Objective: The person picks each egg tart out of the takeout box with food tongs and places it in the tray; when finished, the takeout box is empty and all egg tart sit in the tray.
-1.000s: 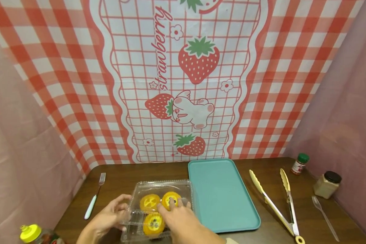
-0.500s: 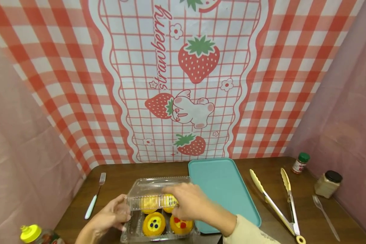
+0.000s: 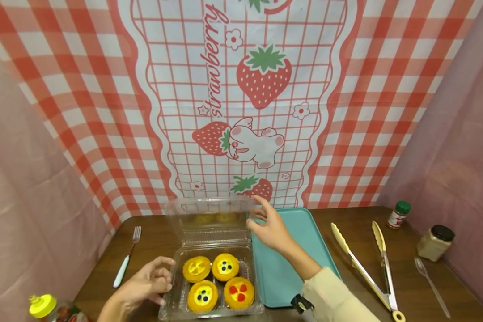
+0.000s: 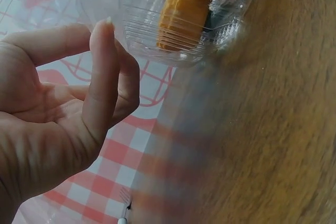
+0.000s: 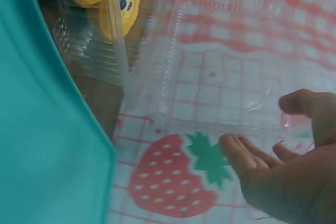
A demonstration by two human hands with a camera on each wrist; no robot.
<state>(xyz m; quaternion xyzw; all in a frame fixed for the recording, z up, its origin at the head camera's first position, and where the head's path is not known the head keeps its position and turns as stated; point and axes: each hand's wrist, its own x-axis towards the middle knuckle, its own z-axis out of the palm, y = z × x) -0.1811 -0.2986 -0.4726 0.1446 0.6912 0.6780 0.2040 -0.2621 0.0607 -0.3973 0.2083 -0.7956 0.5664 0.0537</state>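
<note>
A clear plastic clamshell box (image 3: pixel 257 279) stands at the front of the table, its lid (image 3: pixel 213 206) swung up and tilted back. Inside sit several yellow fruit tarts: two with blue dots (image 3: pixel 225 267), one with red pieces (image 3: pixel 239 293), one with yellow wedges (image 3: pixel 197 269). My right hand (image 3: pixel 270 226) is at the lid's right edge, thumb and fingers spread apart; the right wrist view shows the lid edge passing near the fingertips (image 5: pixel 231 142). My left hand (image 3: pixel 146 281) lies beside the box's left side, fingers loosely bent, with nothing visible between them in the left wrist view.
A teal tray (image 3: pixel 279 286) lies right of the box, beside spread tongs (image 3: pixel 366 273). Forks lie at left (image 3: pixel 124 264) and right (image 3: pixel 432 286). A green-capped spice jar (image 3: pixel 398 217), a black-capped jar (image 3: pixel 435 243) and a yellow-capped bottle (image 3: pixel 44 306) stand at the sides.
The lid has swung up and back from over the tarts, uncovering them. My right hand has moved up and right with it. The left hand has stayed by the box's left side.
</note>
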